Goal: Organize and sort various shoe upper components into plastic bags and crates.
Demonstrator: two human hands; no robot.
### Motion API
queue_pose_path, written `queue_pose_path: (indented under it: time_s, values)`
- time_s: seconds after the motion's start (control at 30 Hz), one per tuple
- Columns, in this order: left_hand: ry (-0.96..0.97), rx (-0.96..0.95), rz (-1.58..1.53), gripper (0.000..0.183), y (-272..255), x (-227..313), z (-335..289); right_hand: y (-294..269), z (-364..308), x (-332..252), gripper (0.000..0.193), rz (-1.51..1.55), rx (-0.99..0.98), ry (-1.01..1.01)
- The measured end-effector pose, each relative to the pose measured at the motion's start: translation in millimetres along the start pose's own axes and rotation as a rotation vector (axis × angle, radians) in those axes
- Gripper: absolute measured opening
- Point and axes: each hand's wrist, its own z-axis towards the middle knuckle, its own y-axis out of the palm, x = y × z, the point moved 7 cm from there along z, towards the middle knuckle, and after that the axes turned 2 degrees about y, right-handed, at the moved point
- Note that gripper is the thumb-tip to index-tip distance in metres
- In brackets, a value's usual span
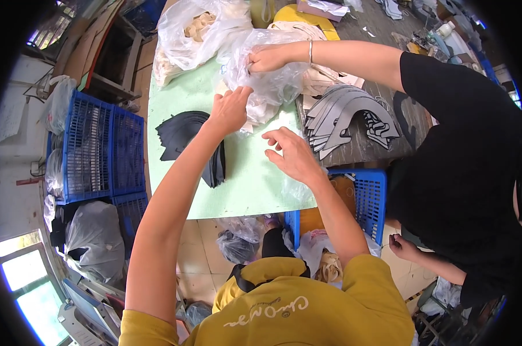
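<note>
My left hand (231, 109) is at the near left edge of a clear plastic bag (272, 81), its fingers curled onto the film; their tips are partly hidden. Pale cut pieces show through the bag. Over the pale green tabletop (249, 184), my right hand (294, 154) hovers with fingers apart and nothing in them. Beside my left forearm lies a fanned stack of black curved cut pieces (183, 130), partly covered by that arm. A stack of grey curved pieces with dark edges (341, 118) sits to the right of my right hand.
A co-worker in black reaches in from the right, one hand (268, 57) on the bag. Another plastic bag (200, 49) of beige pieces stands at the back left. Blue crates (88, 147) are stacked left; a blue crate (369, 202) sits below the table's right edge.
</note>
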Motion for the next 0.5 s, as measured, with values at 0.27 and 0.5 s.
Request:
queue_pose_path:
  time_s: [0.27, 0.5]
  values:
    - [0.013, 0.000, 0.022, 0.047, 14.8, 2.5, 3.4, -9.7, -12.8, -9.2, 0.029, 0.073, 0.004, -0.010]
    - [0.014, -0.031, 0.041, 0.052, 35.5, 7.5, -3.5, -12.8, -22.4, -0.4, 0.030, 0.138, -0.021, 0.020]
